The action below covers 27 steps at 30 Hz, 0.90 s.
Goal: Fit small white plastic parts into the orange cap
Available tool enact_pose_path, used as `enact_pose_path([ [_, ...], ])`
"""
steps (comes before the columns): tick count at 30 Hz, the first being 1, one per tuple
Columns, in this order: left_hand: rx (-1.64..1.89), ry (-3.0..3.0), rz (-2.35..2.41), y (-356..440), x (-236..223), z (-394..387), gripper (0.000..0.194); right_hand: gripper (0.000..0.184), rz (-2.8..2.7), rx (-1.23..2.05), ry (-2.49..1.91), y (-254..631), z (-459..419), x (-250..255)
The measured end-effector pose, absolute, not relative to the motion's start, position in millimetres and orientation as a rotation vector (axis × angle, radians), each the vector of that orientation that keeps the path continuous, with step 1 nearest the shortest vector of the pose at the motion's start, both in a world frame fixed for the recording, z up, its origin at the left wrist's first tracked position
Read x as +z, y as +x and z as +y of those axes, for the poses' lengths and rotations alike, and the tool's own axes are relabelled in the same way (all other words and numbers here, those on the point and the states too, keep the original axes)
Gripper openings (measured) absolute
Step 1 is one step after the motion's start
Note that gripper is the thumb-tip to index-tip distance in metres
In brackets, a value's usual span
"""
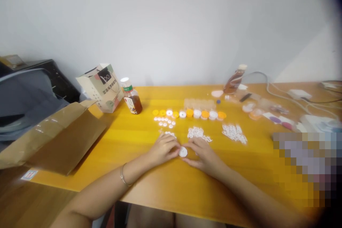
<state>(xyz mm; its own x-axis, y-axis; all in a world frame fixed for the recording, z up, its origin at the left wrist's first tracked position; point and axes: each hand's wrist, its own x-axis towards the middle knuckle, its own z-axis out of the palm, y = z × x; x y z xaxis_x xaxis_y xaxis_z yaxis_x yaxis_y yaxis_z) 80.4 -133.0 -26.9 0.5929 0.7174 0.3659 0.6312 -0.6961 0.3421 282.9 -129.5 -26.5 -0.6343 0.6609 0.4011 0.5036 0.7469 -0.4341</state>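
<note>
Both my hands rest on the yellow table [240, 171] and meet around a small white round disc [183, 152]. My left hand [163, 148] has its fingers curled and pinches the disc from the left. From the right, my right hand [203, 155] holds the same disc with bent fingers. Just beyond my hands lie small white round pieces [165, 121] and two heaps of white lacy pieces [197, 133] [234, 133]. Behind them runs a row of yellow, orange and white round caps [195, 114].
A brown paper bag [57, 139] lies at the left. A printed paper bag [100, 87] and a brown-liquid bottle [131, 99] stand behind it. A tilted bottle [235, 78], small dishes, white cables [280, 94] and a blurred patch fill the right side.
</note>
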Motion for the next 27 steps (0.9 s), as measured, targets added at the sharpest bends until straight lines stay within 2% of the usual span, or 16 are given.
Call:
enact_pose_path([
  [9,0.721,2.687,1.094,83.7,-28.1,-134.9,0.018,0.018,-2.402,0.335,-0.911,280.4,-128.8,-32.8],
  [27,0.681,2.790,0.993,74.5,-31.8,-133.6,0.024,0.018,-2.339,0.381,-0.867,279.9,-126.9,-37.8],
])
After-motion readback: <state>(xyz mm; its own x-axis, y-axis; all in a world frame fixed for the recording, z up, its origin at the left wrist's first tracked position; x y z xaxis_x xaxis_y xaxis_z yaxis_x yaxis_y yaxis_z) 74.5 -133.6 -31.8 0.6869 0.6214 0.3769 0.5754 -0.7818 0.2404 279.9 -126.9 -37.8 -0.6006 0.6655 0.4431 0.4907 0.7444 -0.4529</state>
